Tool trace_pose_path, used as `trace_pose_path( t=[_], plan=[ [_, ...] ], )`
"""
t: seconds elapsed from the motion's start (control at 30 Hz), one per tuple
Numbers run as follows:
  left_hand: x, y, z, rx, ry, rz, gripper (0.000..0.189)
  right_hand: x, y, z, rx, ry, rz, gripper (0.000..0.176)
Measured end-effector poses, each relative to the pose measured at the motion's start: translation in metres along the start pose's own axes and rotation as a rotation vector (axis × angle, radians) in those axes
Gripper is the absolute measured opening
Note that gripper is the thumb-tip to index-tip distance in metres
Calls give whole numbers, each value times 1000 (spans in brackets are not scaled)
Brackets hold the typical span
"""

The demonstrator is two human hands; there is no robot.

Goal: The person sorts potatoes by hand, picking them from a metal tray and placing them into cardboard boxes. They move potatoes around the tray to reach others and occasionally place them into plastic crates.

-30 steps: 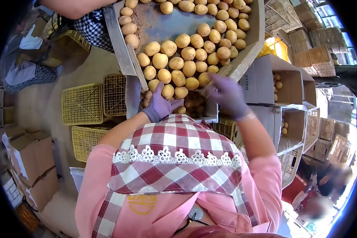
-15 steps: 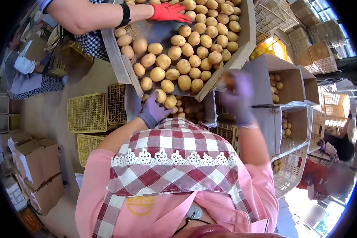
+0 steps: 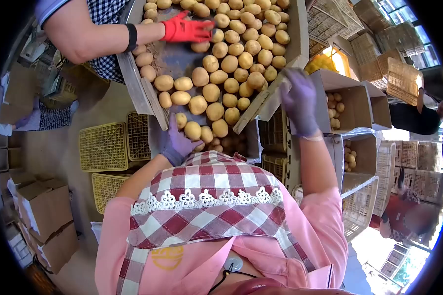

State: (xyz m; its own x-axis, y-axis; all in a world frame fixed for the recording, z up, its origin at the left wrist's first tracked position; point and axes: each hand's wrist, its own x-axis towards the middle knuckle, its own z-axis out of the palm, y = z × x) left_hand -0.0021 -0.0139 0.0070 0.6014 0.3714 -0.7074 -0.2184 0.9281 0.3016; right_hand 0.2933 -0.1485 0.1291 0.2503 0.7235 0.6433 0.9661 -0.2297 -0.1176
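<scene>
Potatoes (image 3: 229, 64) crowd the tray (image 3: 174, 60) before you, some at its open near end.
Your left hand (image 3: 178, 143) is at that end, its grip spread, fingers and thumb apart beside the nearest potatoes, above a box (image 3: 253, 140) holding more. Your right hand (image 3: 300, 102) is blurred near the right side board (image 3: 267, 100); you cannot tell its grip. A co-worker's red-gloved hand (image 3: 188, 29) reaches in beside potatoes farther up.

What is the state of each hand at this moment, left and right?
Left hand: open, fingers spread, against potatoes.
Right hand: blurred beside the tray; open, closed or holding, it cannot be told.
</scene>
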Motion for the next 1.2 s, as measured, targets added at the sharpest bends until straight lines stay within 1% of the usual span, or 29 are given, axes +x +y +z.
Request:
trace_pose_path(
  t=[0.03, 0.07, 0.1, 0.13, 0.17, 0.23, 0.33, 0.43, 0.47, 0.5, 0.53, 0.57, 0.6, 0.63, 0.67, 0.7, 0.73, 0.77, 0.83, 0.87, 0.9, 0.93, 0.97, 1.0, 1.03, 1.1, 1.13, 1.2],
  plan=[
    [-3, 2, 1, -16, -25, -33, 91, 11, -13, 34, 18, -132, -37, 25],
    [-7, 3, 1, -31, -51, -68, 91, 16, -22, 68, -89, -479, 14, 22],
    [-13, 4, 3, -45, -77, -105, 92, 25, -38, 96, -308, -812, 46, 23],
    [-20, 4, 13, 68, 29, -98, 100, 35, -51, 117, -411, -914, 47, 22],
    [-15, 2, 7, 91, 9, -80, 100, 47, -63, 127, -372, -1040, 129, 20],
    [-17, 3, 8, 90, 121, -97, 98, 52, -65, 150, -325, -981, 182, 20],
    [-14, 2, 3, 55, 81, -85, 96, 50, -63, 150, -210, -957, 263, 23],
    [-6, 7, -14, -4, 11, -82, 90, 41, -67, 137, -140, -944, 219, 27],
    [-1, 9, -24, 448, -65, 117, 90, 44, -70, 128, -119, -999, 190, 29],
    [1, 11, -34, 898, -137, 326, 90, 42, -64, 130, -38, -999, 156, 33],
    [4, 12, -42, 1346, -200, 538, 91, 42, -55, 130, 70, -949, 121, 37],
    [-1, 11, -36, 1140, -196, 454, 89, 43, -48, 125, 180, -899, 83, 41],
    [-7, 9, -30, 930, -181, 382, 88, 50, -43, 116, 289, -779, 180, 47],
    [-10, 10, -32, 1194, -183, 466, 84, 62, -37, 107, 300, -589, 140, 45],
    [-14, 10, -23, 794, -131, 283, 83, 80, -34, 92, 165, -549, 203, 44],
    [-17, 11, -9, 398, -78, 100, 82, 87, -21, 91, 142, -446, 172, 39],
    [-16, 12, 2, 5, -26, -75, 83, 90, -3, 102, 19, -559, 162, 39],
    [-13, 13, 5, 6, -16, -112, 83, 91, 4, 112, -104, -668, 149, 39],
    [-9, 15, 6, -3, 4, -178, 87, 91, 1, 140, -280, -816, 65, 36],
    [7, 12, -13, -59, -110, -191, 86, 89, -9, 151, -332, -783, 166, 32],
    [13, 12, -19, -69, -178, -186, 91, 90, -11, 166, -304, -770, 315, 32],
    [20, 9, -24, -112, -159, -194, 90, 85, -8, 174, -316, -770, 330, 32],
    [23, 8, -23, -152, -144, -201, 89, 89, -16, 163, -330, -766, 347, 32],
    [26, 8, -23, -197, -152, -202, 86, 94, -23, 146, -321, -815, 336, 32],
    [27, 7, -25, -174, -89, -171, 85, 96, -24, 128, -223, -803, 302, 37],
    [15, 8, -9, -135, 33, -108, 84, 82, -12, 132, 74, -531, 313, 46],
    [13, 9, -9, -114, 4, -85, 79, 74, -5, 119, 234, -479, 341, 50],
    [16, 6, -13, -70, 1, -44, 79, 52, -5, 60, 284, -118, 211, 48]
  ],
)
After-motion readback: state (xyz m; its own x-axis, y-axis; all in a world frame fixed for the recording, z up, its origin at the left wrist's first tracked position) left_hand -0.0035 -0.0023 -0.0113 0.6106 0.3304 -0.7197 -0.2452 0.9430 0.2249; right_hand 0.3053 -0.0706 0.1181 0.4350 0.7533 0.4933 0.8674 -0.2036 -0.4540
